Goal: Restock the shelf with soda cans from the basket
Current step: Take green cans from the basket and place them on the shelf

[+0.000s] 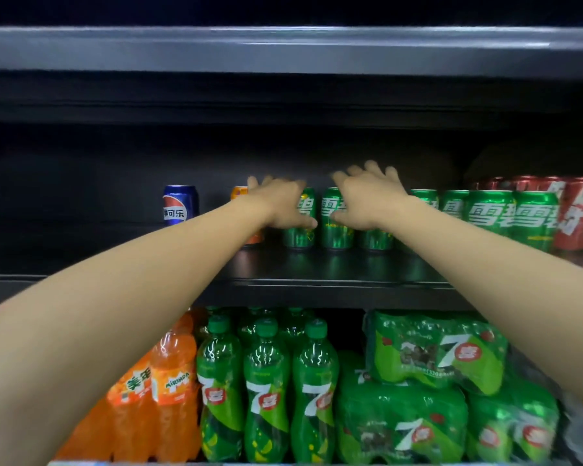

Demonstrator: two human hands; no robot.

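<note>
On the dark middle shelf [317,265] stand green soda cans. My left hand [278,201] lies over the top of one green can [298,233], fingers spread toward the back and thumb across the can's front. Partly hidden behind that hand is an orange can [251,238]. My right hand [367,196] covers the neighbouring green cans [334,230], with its fingers spread and its thumb on the label. Both hands are slightly blurred. A row of more green cans [492,213] continues to the right. The basket is out of view.
A blue cola can [179,205] stands alone left of the hands, with bare shelf further left. Red cans [579,216] fill the far right. Below are orange bottles [172,381], green bottles [266,381] and wrapped green can packs [435,351]. An upper shelf edge [283,52] runs overhead.
</note>
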